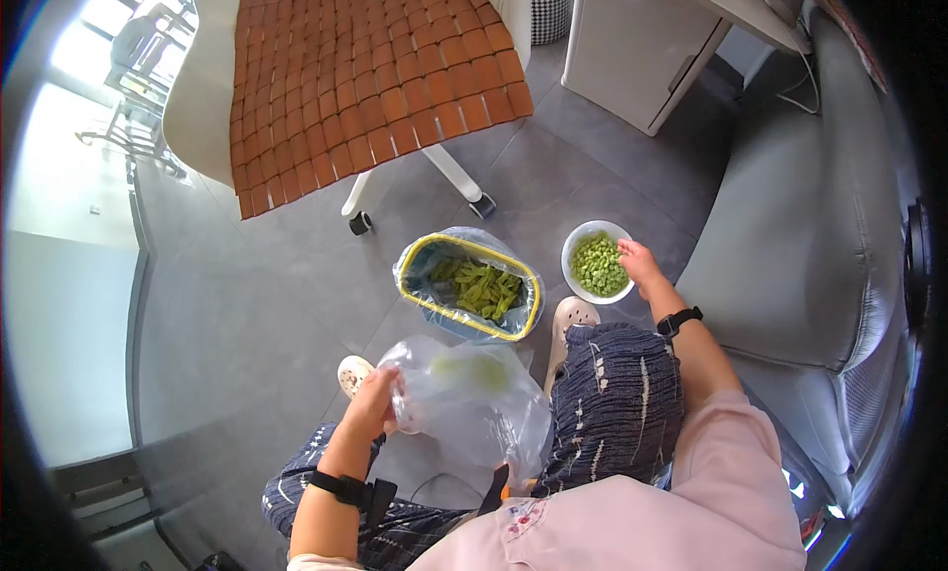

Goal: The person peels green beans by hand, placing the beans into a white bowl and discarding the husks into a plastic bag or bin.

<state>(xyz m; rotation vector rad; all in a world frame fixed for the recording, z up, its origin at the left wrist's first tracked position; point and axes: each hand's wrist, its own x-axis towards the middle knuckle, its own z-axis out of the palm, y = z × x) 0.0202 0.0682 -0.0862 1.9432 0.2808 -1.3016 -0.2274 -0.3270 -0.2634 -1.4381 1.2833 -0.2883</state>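
My left hand (381, 400) grips the edge of a clear plastic bag (481, 415) that hangs between my knees; something green shows blurred through it. At the right rim of a white bowl (569, 254) of shelled green beans (598, 266) is my right hand (638, 266), its fingers partly bent; whether they touch the rim cannot be told. Left of the bowl stands a bin with a yellow rim (463, 246) and a clear liner, holding green pods (485, 288).
A white swivel chair with a brown tile mat (370, 82) stands ahead on castors. A white cabinet (637, 52) is at the upper right, and a grey leather sofa (792, 252) lies close on the right. Beige clogs (576, 315) are on my feet, near bin and bowl.
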